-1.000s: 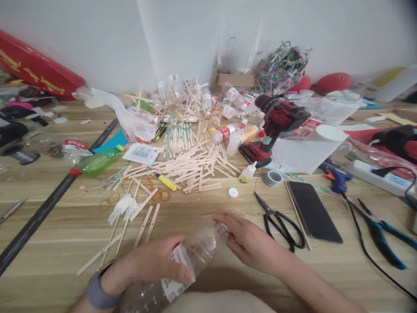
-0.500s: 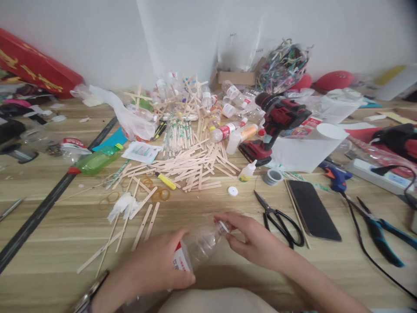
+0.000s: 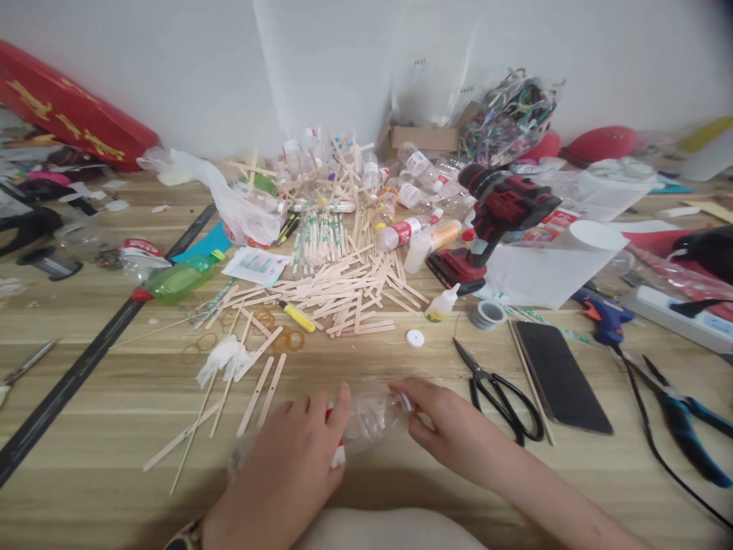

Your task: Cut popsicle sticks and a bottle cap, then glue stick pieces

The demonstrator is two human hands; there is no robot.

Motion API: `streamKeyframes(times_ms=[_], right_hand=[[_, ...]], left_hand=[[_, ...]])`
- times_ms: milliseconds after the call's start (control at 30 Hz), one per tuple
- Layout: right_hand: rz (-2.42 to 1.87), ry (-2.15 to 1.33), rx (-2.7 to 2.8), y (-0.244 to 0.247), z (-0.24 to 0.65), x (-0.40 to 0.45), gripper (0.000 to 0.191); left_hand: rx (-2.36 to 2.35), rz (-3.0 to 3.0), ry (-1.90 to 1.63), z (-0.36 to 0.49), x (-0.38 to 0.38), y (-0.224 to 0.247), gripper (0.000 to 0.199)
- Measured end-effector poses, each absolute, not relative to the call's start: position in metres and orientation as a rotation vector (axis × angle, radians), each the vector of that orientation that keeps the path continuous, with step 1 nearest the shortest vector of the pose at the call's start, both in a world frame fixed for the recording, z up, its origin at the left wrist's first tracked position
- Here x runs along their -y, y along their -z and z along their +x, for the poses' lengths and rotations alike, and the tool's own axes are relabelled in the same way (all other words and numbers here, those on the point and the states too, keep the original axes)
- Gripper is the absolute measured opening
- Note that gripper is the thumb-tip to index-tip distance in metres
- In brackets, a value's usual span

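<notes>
Two bare hands at a clear plastic bottle on a wooden table [image 3: 114,443]. Nearest, the left hand [image 3: 292,454] is closed over the body of the clear bottle [image 3: 371,418], covering most of its red-and-white label [image 3: 337,456]. The bottle lies slantwise at the near middle, its neck [image 3: 404,402] toward the right. The right hand [image 3: 443,420] has thumb and fingers closed about the neck; whether a cap is fitted cannot be told.

For good control, the left hand should hold the body firmly without denting the thin wall, while the right fingertips keep to the stiffer neck, in line with the bottle's axis, so that any turning force does not roll or skew it.

Somewhat farther, two wooden sticks with holes [image 3: 262,396] lie left of the bottle; black-handled scissors [image 3: 501,393], their blades parted, lie just beyond the right hand, where its knuckles should avoid them. A phone [image 3: 564,378] lies right of these. Beyond are a white disc [image 3: 415,338], a glue bottle [image 3: 442,305] and a pile of flat sticks [image 3: 349,294]. Farther right stands a red-and-black drill [image 3: 492,221]. Farthest, more clear bottles [image 3: 421,164] lie before a cardboard box [image 3: 424,139].
</notes>
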State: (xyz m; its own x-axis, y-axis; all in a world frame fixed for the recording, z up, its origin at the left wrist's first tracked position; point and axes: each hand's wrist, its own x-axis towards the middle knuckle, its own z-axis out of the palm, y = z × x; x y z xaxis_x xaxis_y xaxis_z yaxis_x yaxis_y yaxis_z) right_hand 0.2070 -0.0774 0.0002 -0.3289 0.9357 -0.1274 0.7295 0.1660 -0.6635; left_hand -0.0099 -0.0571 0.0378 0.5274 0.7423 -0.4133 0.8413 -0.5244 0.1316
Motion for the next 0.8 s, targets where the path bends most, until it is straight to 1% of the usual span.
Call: streamKeyframes(times_ms=[267,433,567,700,800], right_hand=[[-1.651,-0.935,2.162,0.003,0.211,0.085,0.05],[-1.657,-0.971,2.169,0.001,0.214,0.085,0.047],[-1.679,-0.987,2.154,-0.004,0.217,0.083,0.047],[-1.702,-0.997,2.131,-0.009,0.221,0.081,0.041],[-1.703,-1.005,2.111,-0.01,0.225,0.081,0.041]], left_hand=[[-1.28,2.525,0.553,0.001,0.061,-0.039,0.069],[-1.269,2.615,0.525,0.0,0.065,-0.035,0.065],[-1.243,2.654,0.504,0.001,0.065,-0.033,0.065],[-1.242,2.648,0.529,0.007,0.062,-0.038,0.064],[-1.245,2.633,0.553,0.009,0.06,-0.041,0.063]])
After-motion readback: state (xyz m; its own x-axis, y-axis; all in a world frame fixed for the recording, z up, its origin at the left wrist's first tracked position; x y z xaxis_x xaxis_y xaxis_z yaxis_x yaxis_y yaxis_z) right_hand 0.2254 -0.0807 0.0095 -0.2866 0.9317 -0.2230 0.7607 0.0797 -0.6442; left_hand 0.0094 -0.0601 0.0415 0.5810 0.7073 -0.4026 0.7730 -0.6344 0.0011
